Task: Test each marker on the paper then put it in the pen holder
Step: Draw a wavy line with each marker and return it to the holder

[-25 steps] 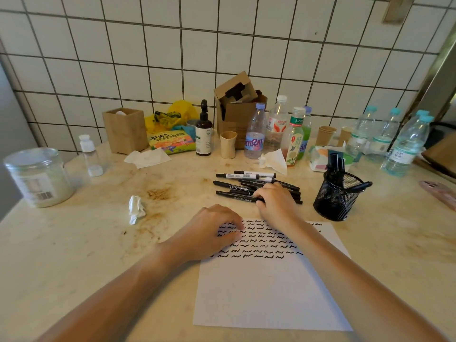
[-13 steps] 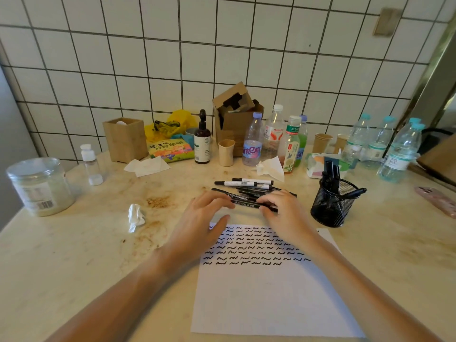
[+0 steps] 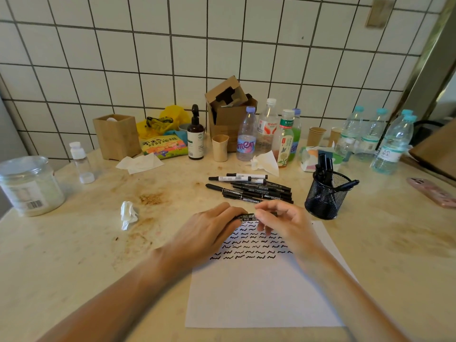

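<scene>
A black marker (image 3: 248,216) is held level just above the top edge of the white paper (image 3: 261,292). My left hand (image 3: 209,230) grips its left end and my right hand (image 3: 283,223) grips its right end. Rows of black squiggles cover the upper part of the sheet. Behind my hands lies a pile of several black markers (image 3: 256,188). The black mesh pen holder (image 3: 325,196) stands to the right of the pile with a few markers in it, one leaning out over the rim.
A crumpled tissue (image 3: 128,213) lies left of my hands. A plastic jar (image 3: 29,186) sits at the far left. Bottles, paper cups, a cardboard box and a wooden box line the tiled wall. A pink phone (image 3: 434,192) lies at the right edge.
My right hand took one marker from the pile and drew it back toward the paper. My left hand left the paper and closed on the marker's other end.
</scene>
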